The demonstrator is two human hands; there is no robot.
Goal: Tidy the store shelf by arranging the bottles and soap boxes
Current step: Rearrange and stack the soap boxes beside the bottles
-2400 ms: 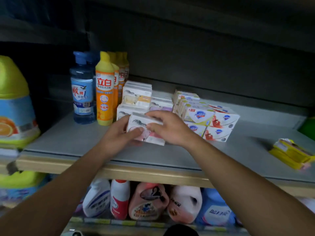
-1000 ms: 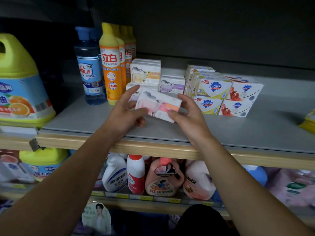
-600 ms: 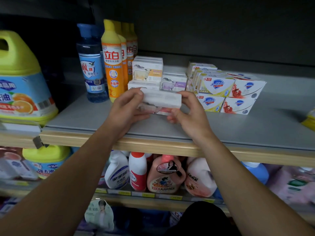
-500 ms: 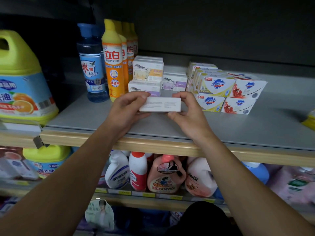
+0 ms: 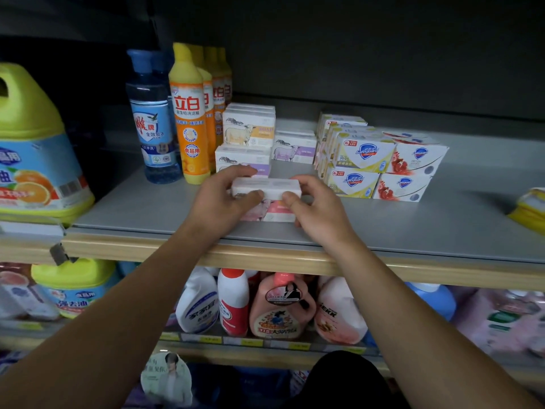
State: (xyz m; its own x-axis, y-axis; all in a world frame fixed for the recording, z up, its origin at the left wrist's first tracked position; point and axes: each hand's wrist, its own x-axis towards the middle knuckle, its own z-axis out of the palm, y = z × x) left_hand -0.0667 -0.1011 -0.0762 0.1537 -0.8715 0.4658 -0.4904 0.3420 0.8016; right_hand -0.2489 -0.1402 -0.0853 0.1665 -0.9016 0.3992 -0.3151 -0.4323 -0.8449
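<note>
Head view: left hand and right hand each pinch an end of a pink soap box, held upright at the shelf front, near the sheep-print boxes. It looks tall and narrow, so a careless release could tip it. Orange bottles stand far left, contents unseen.

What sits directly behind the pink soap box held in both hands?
Behind the pink soap box stands a purple sheep-print soap box, with a tan sheep-print box stacked on it. The left hand covers the purple box's lower front; anything further back is hidden.
</note>
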